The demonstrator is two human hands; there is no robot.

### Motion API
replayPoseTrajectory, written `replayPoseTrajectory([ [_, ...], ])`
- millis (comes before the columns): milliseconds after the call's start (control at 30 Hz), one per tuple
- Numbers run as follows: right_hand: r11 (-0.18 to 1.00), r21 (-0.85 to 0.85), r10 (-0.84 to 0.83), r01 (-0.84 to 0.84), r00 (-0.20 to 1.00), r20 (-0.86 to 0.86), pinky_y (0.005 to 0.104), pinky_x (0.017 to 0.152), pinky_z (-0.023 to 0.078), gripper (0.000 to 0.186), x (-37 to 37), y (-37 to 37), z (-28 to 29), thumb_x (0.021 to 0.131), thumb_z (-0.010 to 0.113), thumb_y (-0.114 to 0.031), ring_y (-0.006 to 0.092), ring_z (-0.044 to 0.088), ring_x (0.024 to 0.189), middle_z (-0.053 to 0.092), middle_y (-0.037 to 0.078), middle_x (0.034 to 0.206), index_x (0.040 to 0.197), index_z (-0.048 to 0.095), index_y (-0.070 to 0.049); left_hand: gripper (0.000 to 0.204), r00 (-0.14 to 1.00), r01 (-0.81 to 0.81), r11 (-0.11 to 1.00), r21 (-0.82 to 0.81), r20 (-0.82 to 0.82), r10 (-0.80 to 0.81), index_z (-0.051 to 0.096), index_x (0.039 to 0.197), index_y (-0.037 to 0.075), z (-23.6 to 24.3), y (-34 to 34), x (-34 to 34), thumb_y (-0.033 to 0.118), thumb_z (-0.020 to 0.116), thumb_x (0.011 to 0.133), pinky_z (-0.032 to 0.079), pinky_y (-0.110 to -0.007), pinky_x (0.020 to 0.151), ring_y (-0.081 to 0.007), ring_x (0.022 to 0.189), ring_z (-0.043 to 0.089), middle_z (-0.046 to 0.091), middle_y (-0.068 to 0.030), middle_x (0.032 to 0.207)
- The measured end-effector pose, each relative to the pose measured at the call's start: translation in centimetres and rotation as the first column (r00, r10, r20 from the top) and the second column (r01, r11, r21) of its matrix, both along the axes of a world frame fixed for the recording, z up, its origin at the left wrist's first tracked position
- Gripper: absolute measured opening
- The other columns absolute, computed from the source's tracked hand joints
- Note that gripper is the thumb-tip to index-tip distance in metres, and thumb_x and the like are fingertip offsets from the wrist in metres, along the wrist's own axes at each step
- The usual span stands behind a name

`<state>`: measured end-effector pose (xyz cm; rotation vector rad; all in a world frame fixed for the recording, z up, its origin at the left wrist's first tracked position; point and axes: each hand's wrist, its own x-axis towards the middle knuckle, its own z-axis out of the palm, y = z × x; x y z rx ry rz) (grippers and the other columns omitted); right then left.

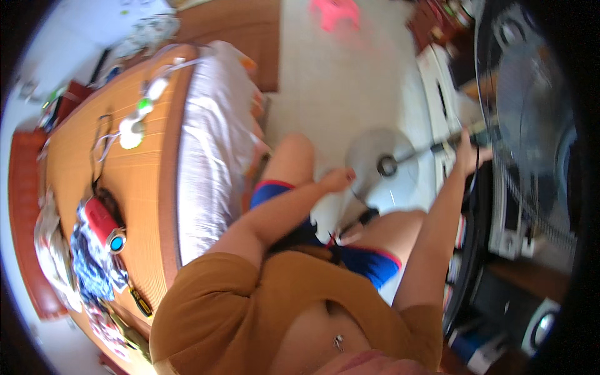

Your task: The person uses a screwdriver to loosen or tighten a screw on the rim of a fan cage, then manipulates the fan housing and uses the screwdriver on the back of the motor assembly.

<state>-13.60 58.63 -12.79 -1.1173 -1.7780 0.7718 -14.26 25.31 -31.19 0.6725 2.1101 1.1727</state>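
Fingers [485,152] of the right hand [465,157], seen in the head view, are closed about the upper part of the pole [425,152] of a standing fan [531,94], with the thumb along the other side. That pole runs down and leftward to a round pale base [361,156] on the light floor [325,87], just beyond the person's knees. At the right rim, the fan's large wire-guarded head bends with the lens and partly hides the furniture behind it.

The left hand [336,180] is curled above the floor, near the base and apart from the pole; whether it holds anything, I cannot tell.

Leftward lies a bed [159,206] with a brown mat and a silvery sheet [209,144] along its near side. On the mat are a white cord with rounded white parts [131,130], a red cylinder with a blue round end [101,217], rumpled clothes [90,272] and a black-and-yellow handled tool [140,302]. A pink stool [337,12] stands at the top edge, well apart from both hands.
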Motion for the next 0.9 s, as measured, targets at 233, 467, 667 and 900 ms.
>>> replayPoseTrajectory([
  [233, 0.996, -0.019, -0.078, 0.084, 0.975, 0.21, 0.036, 0.091, 0.042, 0.097, -0.1, -1.1, 4.0, 0.053, 0.081, -0.044, 0.0366, 0.058, 0.102, 0.058, 0.026, 0.107, 0.119, 0.03, 0.005, 0.023, 0.987, 0.095, 0.994, -0.062, -0.124, -0.102, 0.065, 0.095, 0.01, 0.3, 1.1, -2.4, 0.025, 0.058, 0.079, 0.049, -0.037, 0.074, -0.0288, 0.083, 0.063, 0.065, -0.0128, 0.09],
  [467, 0.987, -0.017, -0.143, 0.159, 0.928, 0.345, 0.0375, 0.091, 0.044, 0.103, -1.6, 0.0, 3.7, 0.053, 0.081, -0.05, 0.0381, 0.057, 0.102, 0.057, 0.029, 0.107, 0.119, 0.025, 0.008, 0.025, 0.988, 0.04, 0.978, -0.204, -0.139, -0.07, 0.065, 0.099, 0.011, 3.4, 3.3, -5.6, 0.025, 0.056, 0.08, 0.049, -0.036, 0.077, -0.0254, 0.087, 0.063, 0.066, -0.01, 0.094],
  [667, 0.989, 0.036, -0.149, 0.146, 0.933, 0.326, 0.0366, 0.092, 0.044, 0.105, -1.8, 3.5, 2.8, 0.051, 0.082, -0.05, 0.0383, 0.057, 0.103, 0.056, 0.028, 0.11, 0.117, 0.026, 0.011, 0.026, 0.986, 0.11, 0.974, -0.197, -0.102, -0.132, 0.063, 0.1, 0.007, 0.3, 5.1, -6.5, 0.024, 0.059, 0.082, 0.049, -0.035, 0.076, -0.027, 0.084, 0.063, 0.066, -0.0119, 0.092],
  [900, 0.992, 0.031, -0.125, 0.121, 0.961, 0.249, 0.0351, 0.097, 0.038, 0.116, -1.6, 7.2, 2.1, 0.057, 0.078, -0.047, 0.0362, 0.051, 0.113, 0.05, 0.029, 0.119, 0.13, 0.012, 0.014, 0.033, 0.987, 0.137, 0.944, -0.301, -0.045, -0.157, 0.06, 0.107, 0.011, -5.6, 11.3, -4.9, 0.025, 0.061, 0.077, 0.048, -0.039, 0.082, -0.0321, 0.095, 0.06, 0.062, -0.0148, 0.104],
])
